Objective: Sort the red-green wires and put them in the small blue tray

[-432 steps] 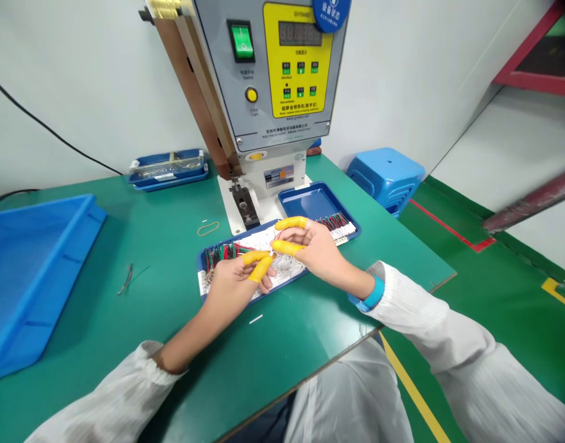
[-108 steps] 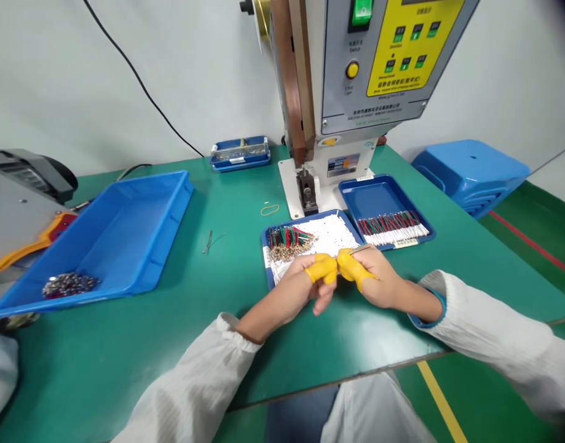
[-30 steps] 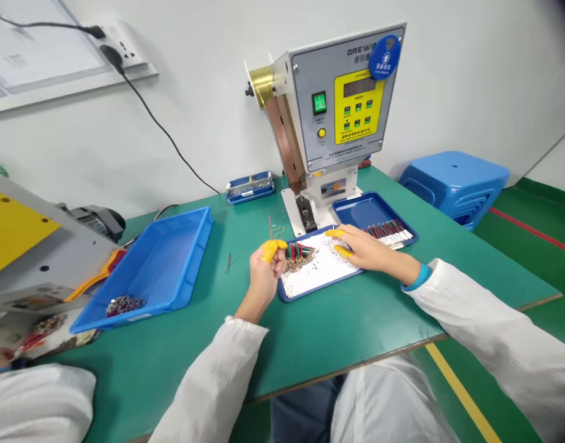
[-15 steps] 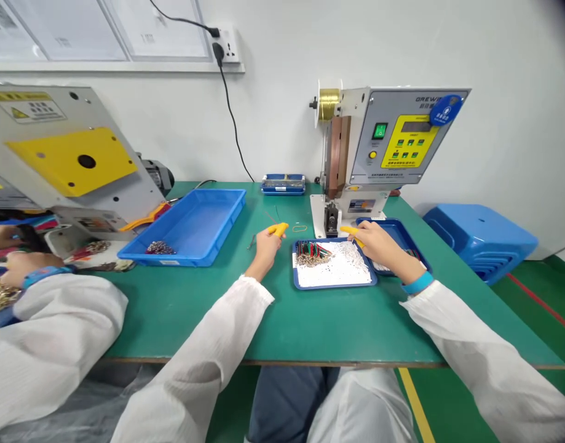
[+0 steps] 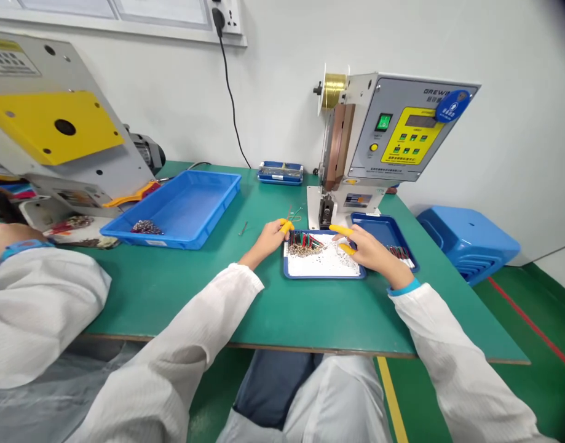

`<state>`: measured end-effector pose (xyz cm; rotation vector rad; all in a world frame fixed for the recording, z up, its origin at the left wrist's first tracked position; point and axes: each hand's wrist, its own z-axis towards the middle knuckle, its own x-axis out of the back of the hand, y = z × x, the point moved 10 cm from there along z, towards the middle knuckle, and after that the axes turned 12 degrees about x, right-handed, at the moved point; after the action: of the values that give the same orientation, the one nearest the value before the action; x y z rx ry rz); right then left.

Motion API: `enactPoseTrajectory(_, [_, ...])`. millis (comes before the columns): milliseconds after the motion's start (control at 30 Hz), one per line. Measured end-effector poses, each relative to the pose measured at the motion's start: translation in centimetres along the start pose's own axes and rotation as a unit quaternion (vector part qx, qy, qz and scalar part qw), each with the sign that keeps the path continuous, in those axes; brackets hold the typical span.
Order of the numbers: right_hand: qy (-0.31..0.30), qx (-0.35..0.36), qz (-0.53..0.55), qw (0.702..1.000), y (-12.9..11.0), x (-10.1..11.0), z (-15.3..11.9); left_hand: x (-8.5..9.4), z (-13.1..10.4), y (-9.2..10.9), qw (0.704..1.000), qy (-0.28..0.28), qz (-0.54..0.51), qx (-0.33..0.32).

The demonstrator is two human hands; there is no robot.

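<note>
My left hand (image 5: 273,239), with yellow covers on its fingertips, pinches thin wires (image 5: 291,213) just off the left back corner of a blue tray (image 5: 323,275). That tray is lined white and holds small parts with red, green and black wires (image 5: 307,242), and thin white pieces at its right. Over the tray's right part is my right hand (image 5: 363,246), thumb and forefinger in yellow covers and spread apart, nothing seen between them. A second blue tray (image 5: 386,229) with wired parts lies partly behind my right hand. The wire machine (image 5: 393,135) stands behind the trays.
A large blue bin (image 5: 181,203) with a small heap of parts stands left of centre. Near it lies a small wire piece (image 5: 243,228). A blue box (image 5: 281,173) is by the wall. At the far left are another machine (image 5: 56,123) and a co-worker's arm (image 5: 47,295).
The view has shifted. My left hand has moved right, closer to the tray, with wires at its fingertips. My right hand has moved from beside the machine's base to over the tray, its fingers spreading.
</note>
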<state>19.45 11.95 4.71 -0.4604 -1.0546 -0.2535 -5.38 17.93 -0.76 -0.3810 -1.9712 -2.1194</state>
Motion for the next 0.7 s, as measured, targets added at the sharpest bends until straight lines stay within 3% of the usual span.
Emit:
enactPoseTrajectory(200, [-0.061,0.029,-0.067,0.995,-1.2,-2.4,0.2,1.1,-0.6,1.0,0.997,0.061,0.042,-0.031])
enactPoseTrajectory(367, [-0.085,0.060,-0.133,0.986,-2.8,-2.6,0.6,2.2,-0.9,1.2,0.992,0.115,0.040,-0.031])
enactPoseTrajectory(700, [-0.084,0.079,-0.165,0.980,-3.0,-3.2,0.6,1.7,-1.5,1.4,0.992,0.125,0.026,-0.020])
